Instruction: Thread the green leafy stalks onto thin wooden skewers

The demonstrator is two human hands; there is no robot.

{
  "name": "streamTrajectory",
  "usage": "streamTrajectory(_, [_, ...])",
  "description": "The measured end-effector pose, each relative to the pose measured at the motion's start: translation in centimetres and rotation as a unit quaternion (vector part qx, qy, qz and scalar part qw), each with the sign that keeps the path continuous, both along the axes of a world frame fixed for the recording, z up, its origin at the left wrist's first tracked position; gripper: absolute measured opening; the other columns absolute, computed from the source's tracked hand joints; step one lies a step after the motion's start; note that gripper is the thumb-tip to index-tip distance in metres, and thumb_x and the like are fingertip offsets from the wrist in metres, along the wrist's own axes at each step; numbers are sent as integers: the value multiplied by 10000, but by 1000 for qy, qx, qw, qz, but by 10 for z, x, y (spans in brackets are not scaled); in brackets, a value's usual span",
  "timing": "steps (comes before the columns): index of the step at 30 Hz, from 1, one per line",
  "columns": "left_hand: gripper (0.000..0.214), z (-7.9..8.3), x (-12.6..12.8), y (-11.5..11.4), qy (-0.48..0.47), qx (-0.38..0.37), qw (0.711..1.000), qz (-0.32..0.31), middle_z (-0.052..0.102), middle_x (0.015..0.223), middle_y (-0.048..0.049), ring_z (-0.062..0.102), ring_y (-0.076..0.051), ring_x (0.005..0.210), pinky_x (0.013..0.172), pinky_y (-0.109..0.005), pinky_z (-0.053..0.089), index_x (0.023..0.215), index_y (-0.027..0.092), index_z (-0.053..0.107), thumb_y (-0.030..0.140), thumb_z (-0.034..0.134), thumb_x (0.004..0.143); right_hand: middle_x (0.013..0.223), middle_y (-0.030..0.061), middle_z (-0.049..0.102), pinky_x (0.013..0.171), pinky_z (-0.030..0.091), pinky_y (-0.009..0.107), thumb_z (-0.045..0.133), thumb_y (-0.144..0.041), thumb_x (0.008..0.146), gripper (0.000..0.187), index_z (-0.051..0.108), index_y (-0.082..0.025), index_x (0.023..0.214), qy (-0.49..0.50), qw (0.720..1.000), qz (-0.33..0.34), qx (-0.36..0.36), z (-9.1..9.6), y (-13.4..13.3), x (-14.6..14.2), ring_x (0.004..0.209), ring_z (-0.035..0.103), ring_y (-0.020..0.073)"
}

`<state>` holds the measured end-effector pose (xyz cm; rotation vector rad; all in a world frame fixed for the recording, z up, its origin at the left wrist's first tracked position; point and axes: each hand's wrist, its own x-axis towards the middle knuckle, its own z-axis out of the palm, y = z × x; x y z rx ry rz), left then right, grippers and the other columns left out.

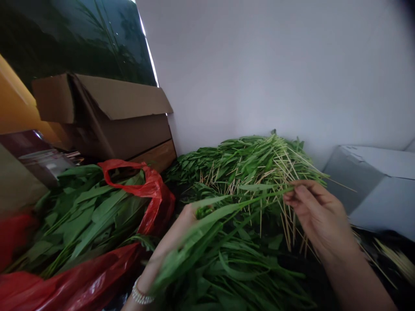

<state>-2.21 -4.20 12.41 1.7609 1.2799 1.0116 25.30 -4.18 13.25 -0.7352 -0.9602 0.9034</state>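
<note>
At far left, 1 red bag (155,190) of greens is listed; next, the left hand (180,235) is closed round 1 leaf stalk (240,201), its long axis laid rightward and slightly upward to the right hand (314,211), pinched on its tip, over the leaf pile (246,160)

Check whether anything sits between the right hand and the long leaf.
Nothing visible does: the right hand pinches the tip of the long leaf, and the left hand holds its other end.

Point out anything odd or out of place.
Thin pale sticks lie scattered crisscross over the greens, more strewn loose at the right edge. The cardboard box sits tilted, flap open.
</note>
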Motion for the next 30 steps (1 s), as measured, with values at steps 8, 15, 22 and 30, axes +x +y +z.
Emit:
streamTrajectory(8, [314,11,-24,20,-85,42,985,146,649,610,-11,515,-110,496,483,-210,398,857,139,643,423,673,725,741,-13,672,649,513,230,689,-382,821,151,679,-257,907,-141,989,-24,-32,-9,3,6,685,625,130])
streamTrajectory(15, [185,23,-4,-2,-55,59,997,13,622,669,10,552,-110,632,612,-199,443,718,144,618,303,714,724,774,16,713,664,532,263,642,-438,841,210,646,-232,879,-238,970,0,-55,-6,0,0,689,645,153])
streamTrajectory(22, [114,22,0,-8,-21,116,993,32,677,758,-23,607,-148,715,678,-235,466,774,146,667,258,677,787,720,33,717,639,548,277,634,-453,831,235,636,-218,843,-268,962,-4,-59,-1,-3,-7,666,662,171])
streamTrajectory(30, [132,20,0,-13,113,191,974,-41,667,752,-33,597,-161,731,707,-265,432,785,179,704,310,714,795,710,28,718,640,547,259,643,-449,831,236,631,-213,848,-264,963,0,-62,-5,-3,-11,665,665,160])
